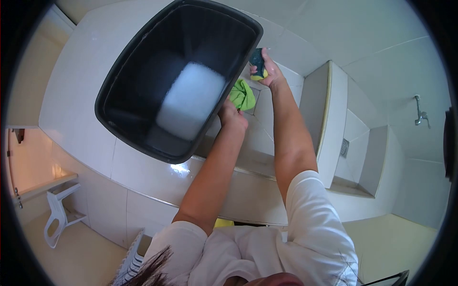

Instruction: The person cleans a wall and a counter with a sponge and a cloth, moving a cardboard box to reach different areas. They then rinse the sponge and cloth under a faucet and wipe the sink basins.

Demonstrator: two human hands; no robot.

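In my right hand (272, 71) is a scrub sponge (257, 62) with a dark green side and a yellow side, the fingers wrapped round it beside the tub's rim. The black plastic tub (131, 95) stands tilted at the left on the tiled counter, with white suds (193, 100) inside. My left hand (231, 114) is closed at the lower end of a bright green cloth (243, 95), close against the tub's right side. The tub's rim hides part of its fingers.
Under the cloth lies a tiled sink basin (265, 112). A second tiled basin with a drain (344, 148) is to the right, below a wall tap (421, 114). White tiled counter (71, 90) extends to the left. A white plastic chair (57, 217) stands at lower left.
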